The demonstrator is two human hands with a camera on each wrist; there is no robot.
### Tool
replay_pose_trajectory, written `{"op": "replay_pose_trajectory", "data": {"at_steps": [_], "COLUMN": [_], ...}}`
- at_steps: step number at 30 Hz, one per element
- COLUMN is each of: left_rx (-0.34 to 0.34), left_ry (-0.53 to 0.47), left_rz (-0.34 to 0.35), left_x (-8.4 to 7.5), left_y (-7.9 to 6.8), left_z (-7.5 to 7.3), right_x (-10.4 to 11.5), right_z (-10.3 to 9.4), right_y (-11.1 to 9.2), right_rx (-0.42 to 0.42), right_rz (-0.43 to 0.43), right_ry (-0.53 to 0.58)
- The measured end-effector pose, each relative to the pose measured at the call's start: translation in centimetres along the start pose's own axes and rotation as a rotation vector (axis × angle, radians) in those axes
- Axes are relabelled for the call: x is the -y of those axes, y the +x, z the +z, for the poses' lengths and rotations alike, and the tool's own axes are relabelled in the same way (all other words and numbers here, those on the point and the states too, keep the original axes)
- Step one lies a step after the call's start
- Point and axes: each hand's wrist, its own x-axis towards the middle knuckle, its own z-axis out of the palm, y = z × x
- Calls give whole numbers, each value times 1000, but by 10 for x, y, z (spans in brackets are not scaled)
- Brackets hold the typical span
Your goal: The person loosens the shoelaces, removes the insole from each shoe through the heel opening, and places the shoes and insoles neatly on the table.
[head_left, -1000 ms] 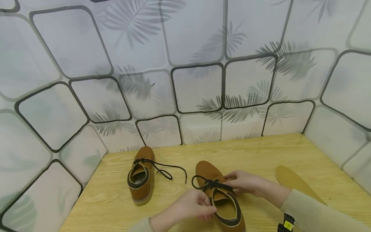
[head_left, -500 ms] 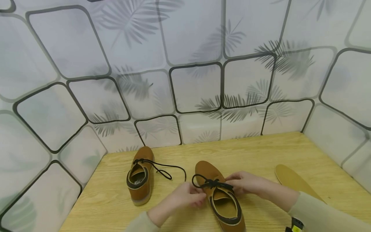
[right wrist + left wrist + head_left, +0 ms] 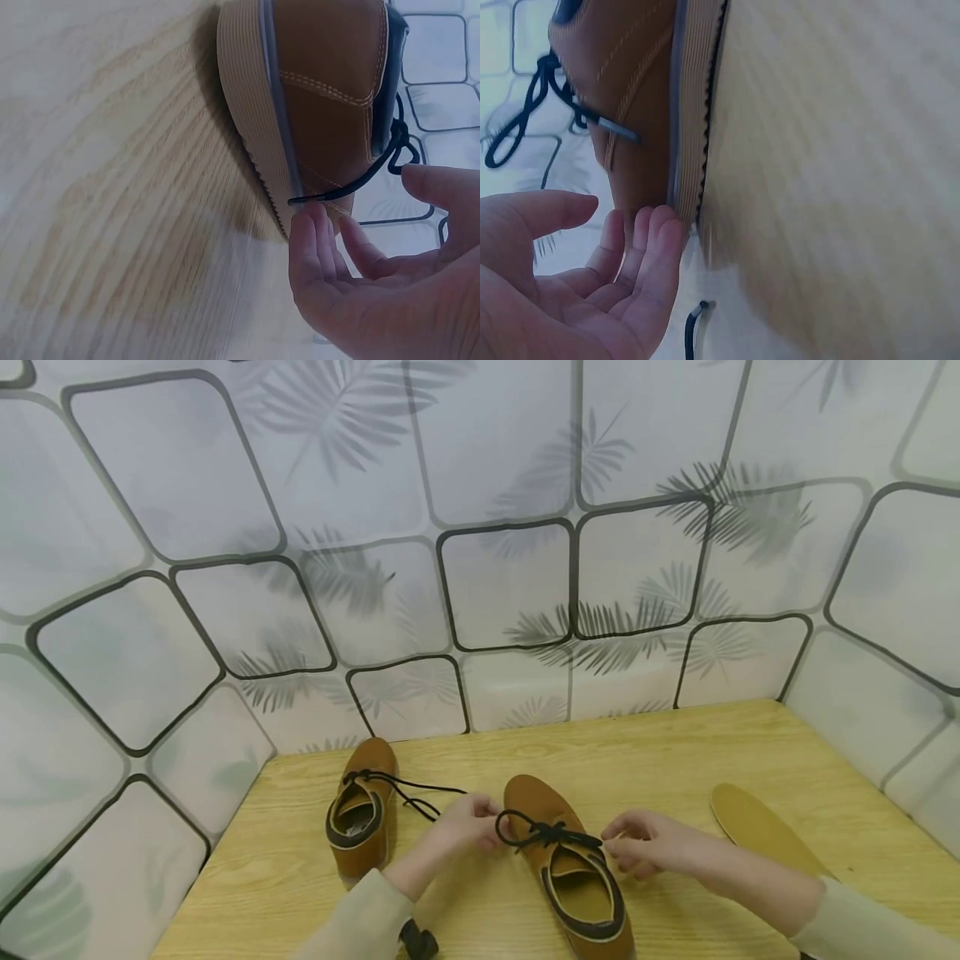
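While both hands flank the near shoe (image 3: 568,866), neither has hold of anything: left hand (image 3: 467,825) — fingers loosely bent, thumb parted from them, beside the toe and the bow's loop, contact uncertain; right hand (image 3: 647,843) — fingers likewise slack, thumb apart in its wrist view, tips next to a lace end on the opposite flank, contact again uncertain. Near shoe: brown, upright on the table (image 3: 675,743), toe pointing away from the person. Bow (image 3: 551,835): black, tied, one loop standing out towards the left hand. Far shoe (image 3: 357,795): matching, upright, to the left, toe also away; laces (image 3: 429,787) trailing loose, no finished bow seen. Insole (image 3: 768,831): tan, flat, beyond the right forearm, well apart from both shoes. Condition of the work, as judged: near shoe finished or nearly so, its floor tan like the insole, its bow made; far shoe outstanding, its laces untied, and the spare insole unfitted.
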Motion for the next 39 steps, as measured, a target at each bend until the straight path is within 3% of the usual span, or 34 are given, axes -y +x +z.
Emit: {"op": "replay_pose_trajectory", "data": {"at_steps": [10,17,29,39], "left_rx": [-56,-73,-62,-71], "left_ry": [-37,-16,-46,8], "left_rz": [-52,-70,-73,-54], "left_x": [-1,0,-2,-5], "left_y": [30,44,57,55], "left_z": [-8,-8,-8,-8], "right_x": [-1,-2,-6,1], "right_z": [11,15,18,19], "right_y": [-8,-9,-6,-6], "right_rx": [39,52,9,-65], "right_rz": [-43,-56,-73,-83], "right_ry": [-7,14,47,-12]}}
